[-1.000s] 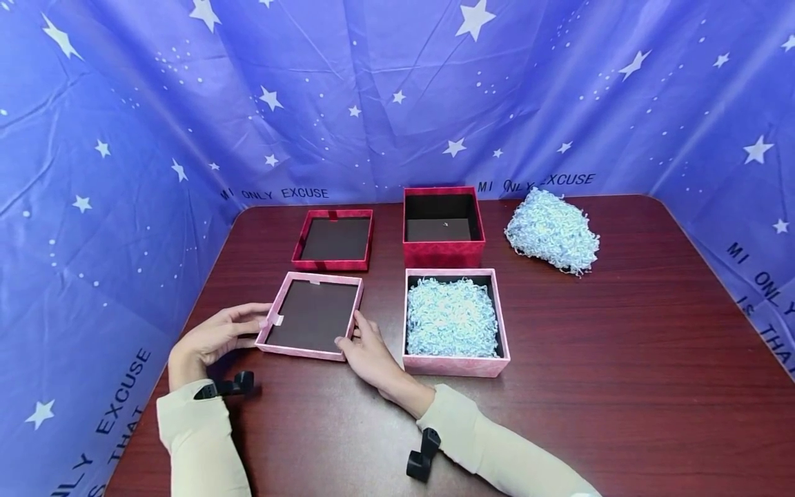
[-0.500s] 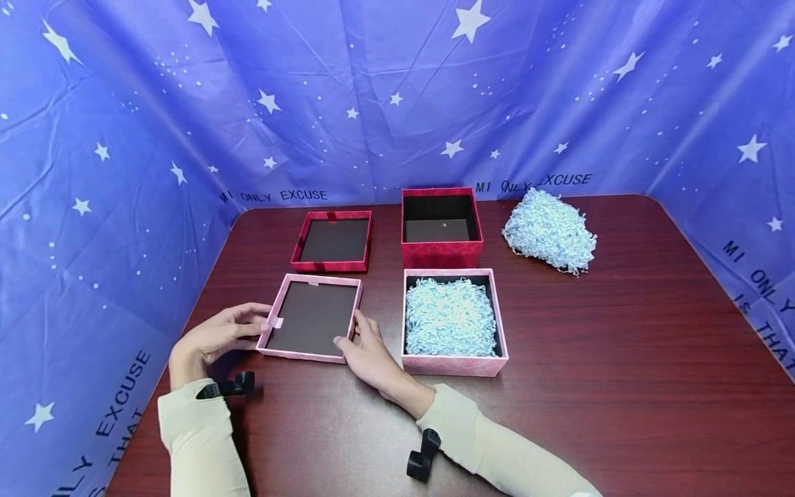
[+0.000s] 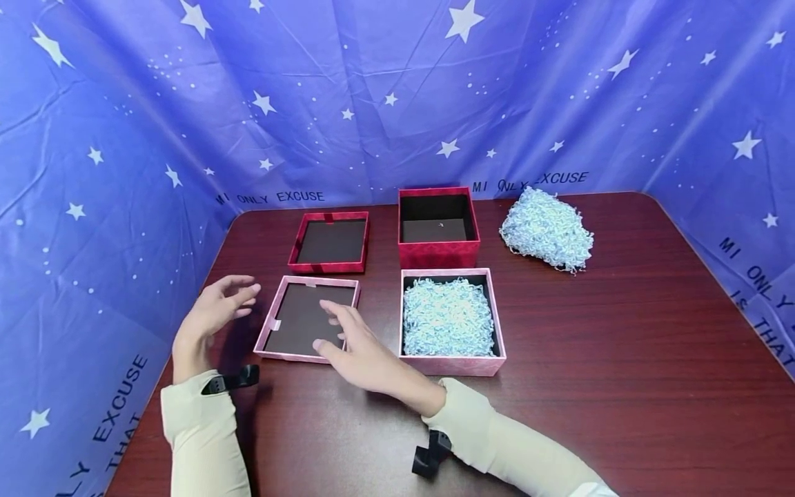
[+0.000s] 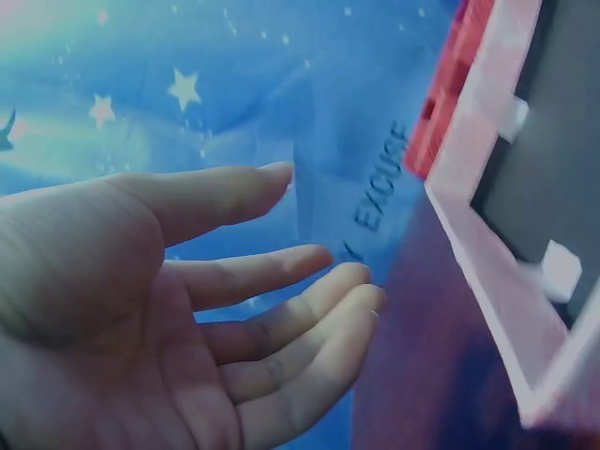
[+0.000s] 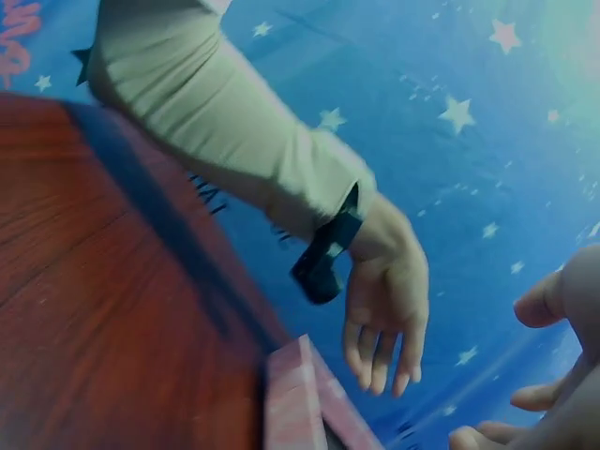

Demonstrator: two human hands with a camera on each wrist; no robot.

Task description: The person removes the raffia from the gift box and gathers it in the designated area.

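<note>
A pink box lid (image 3: 304, 317) lies inside-up at the left of the table, its dark lining and small white tabs showing. Beside its left edge, apart from it, my left hand (image 3: 214, 310) hovers with relaxed fingers and holds nothing; the left wrist view shows the gap to the pink lid (image 4: 487, 272). My right hand (image 3: 354, 352) is over the lid's right side, fingers spread and holding nothing, hiding part of that edge. Just right of it stands a pink box (image 3: 453, 365) filled with pale blue shredded paper (image 3: 447, 317).
Behind the pink lid lies a red lid (image 3: 329, 266), inside-up. A red box (image 3: 438, 254) with a dark interior stands behind the pink box. At the back right is a heap of blue shredded paper (image 3: 546, 229). A starry blue curtain (image 3: 373, 90) surrounds the table.
Both hands have let go of the pink lid, which stays on the table. The left hand has lifted away up and left; the right has risen and shifted left over the lid.
</note>
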